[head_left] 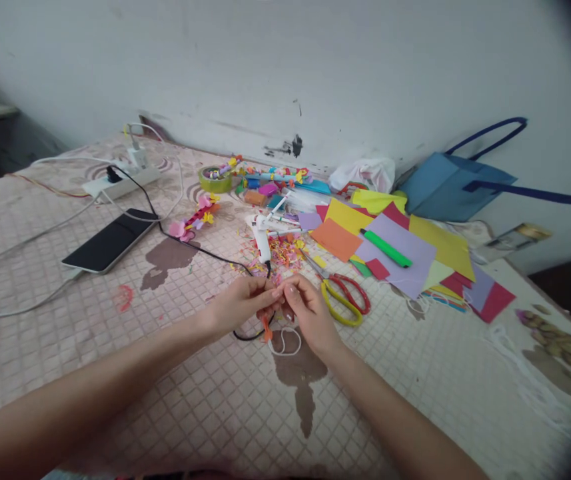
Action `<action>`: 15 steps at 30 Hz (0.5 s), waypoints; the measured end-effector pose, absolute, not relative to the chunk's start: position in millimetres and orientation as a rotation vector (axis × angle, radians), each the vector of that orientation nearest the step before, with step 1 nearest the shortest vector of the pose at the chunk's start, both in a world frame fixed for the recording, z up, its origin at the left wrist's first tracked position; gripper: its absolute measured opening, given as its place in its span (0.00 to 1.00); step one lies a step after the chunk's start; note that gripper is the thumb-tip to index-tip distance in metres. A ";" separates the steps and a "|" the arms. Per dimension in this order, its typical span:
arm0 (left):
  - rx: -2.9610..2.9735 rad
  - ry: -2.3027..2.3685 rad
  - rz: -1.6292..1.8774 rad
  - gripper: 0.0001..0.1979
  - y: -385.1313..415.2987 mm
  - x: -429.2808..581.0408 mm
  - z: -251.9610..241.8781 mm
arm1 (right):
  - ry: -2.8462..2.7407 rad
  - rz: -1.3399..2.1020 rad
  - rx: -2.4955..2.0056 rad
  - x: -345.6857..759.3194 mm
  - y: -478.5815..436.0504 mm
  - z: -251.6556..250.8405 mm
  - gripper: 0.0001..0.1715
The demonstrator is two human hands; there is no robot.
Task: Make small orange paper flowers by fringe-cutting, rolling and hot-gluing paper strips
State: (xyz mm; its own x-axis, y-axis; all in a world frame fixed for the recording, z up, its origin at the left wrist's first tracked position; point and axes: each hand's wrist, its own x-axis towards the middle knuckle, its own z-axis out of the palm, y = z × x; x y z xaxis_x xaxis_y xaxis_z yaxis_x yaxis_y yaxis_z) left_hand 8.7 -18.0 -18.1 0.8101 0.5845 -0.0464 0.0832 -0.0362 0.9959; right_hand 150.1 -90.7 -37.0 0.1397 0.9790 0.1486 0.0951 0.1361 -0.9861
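My left hand (248, 301) and my right hand (310, 312) meet above the table, thumbs and fingertips pinched together. A thin white cord (299, 345) hangs in a loop below them, and its upper part is hidden by my fingers. Beneath my left fingers dangles a small orange piece (266, 329), next to the cord. Just beyond my hands lies a white glue gun (261, 240) among tiny colourful paper scraps (288, 251). Scissors (341, 300) with red and yellow handles rest beside my right hand.
Coloured paper sheets (395, 243) with a green marker (386, 249) on top spread to the right. A blue bag (458, 187) leans at the wall. On the left are a tablet (110, 241), a power strip (122, 183) and trailing cables. A paper flower strip (198, 217) lies near the middle.
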 end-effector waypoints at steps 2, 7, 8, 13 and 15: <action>1.724 0.592 0.527 0.14 -15.8 4.8 -16.3 | -1.227 0.960 -1.236 148.2 -91.6 -36.4 0.14; 2.179 0.755 0.805 0.08 -11.0 -4.0 -18.0 | -1.235 0.990 -1.275 146.6 -92.3 -35.3 0.14; 2.233 0.742 0.845 0.06 -10.2 -5.2 -20.2 | -1.242 0.984 -1.281 146.6 -92.4 -35.4 0.14; 2.615 0.592 0.872 0.07 -8.9 -9.6 -24.0 | -1.409 0.810 -1.369 147.0 -95.3 -33.7 0.14; 2.890 0.465 0.683 0.09 -8.8 -10.8 -19.9 | -1.578 0.628 -1.389 148.2 -97.0 -31.5 0.12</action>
